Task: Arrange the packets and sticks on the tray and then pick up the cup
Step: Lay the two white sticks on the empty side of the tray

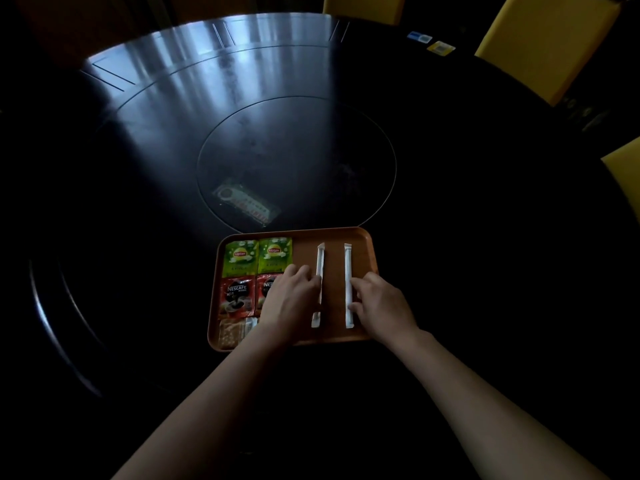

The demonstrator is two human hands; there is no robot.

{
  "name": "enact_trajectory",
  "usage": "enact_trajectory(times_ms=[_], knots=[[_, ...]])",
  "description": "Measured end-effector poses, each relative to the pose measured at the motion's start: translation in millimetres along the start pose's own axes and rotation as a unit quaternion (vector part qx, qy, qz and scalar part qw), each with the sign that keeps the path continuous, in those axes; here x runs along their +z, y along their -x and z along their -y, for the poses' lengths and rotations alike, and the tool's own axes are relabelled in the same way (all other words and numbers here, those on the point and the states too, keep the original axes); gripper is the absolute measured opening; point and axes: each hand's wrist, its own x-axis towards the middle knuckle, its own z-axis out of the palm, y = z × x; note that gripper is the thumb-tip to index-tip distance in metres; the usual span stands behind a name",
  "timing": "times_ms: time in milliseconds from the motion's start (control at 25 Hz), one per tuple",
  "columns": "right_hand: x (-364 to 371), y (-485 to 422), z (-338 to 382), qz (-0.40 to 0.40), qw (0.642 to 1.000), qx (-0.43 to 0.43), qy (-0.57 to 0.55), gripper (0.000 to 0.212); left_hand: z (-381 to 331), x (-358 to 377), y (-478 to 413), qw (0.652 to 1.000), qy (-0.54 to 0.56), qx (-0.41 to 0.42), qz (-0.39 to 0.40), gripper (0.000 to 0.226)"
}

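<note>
An orange tray (363, 251) lies on the dark round table. On its left side two green Lipton packets (258, 256) lie side by side, with two red Nescafe packets (237, 296) below them and small brown sugar packets (230, 332) at the near left corner. Two white paper-wrapped sticks lie lengthwise on the right half. My left hand (291, 299) rests on the tray, fingertips touching the left stick (319, 268). My right hand (381, 303) touches the right stick (348, 265) with thumb and fingers. No cup is visible.
A clear wrapped packet (246, 204) lies on the table's central turntable beyond the tray. Yellow chairs (540, 39) stand at the back and right. Small cards (431, 43) lie at the table's far right edge.
</note>
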Motion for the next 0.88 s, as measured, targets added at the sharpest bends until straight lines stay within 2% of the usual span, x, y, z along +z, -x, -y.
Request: enact_trajectory(times_ms=[120,360,520,640,880], knots=[[1,-2,-1,0.012,1.000,-0.001,0.010,0.038,3,-5,-2,1.000,-0.007,0.011,0.025,0.042],[-4,-8,0,0.031,0.999,-0.006,0.007,0.032,-3,2,1,1.000,0.003,-0.007,-0.002,0.033],[-7,-11,1,0.037,0.999,-0.008,0.007,0.042,-8,0,3,0.998,0.046,-0.037,0.022,0.023],[-10,-11,0,0.051,0.998,-0.023,0.012,0.046,-5,-6,0,0.996,0.062,-0.029,0.056,0.031],[-12,-15,1,0.066,0.997,-0.030,0.021,0.057,-1,-8,-2,0.997,0.044,-0.004,0.070,0.037]])
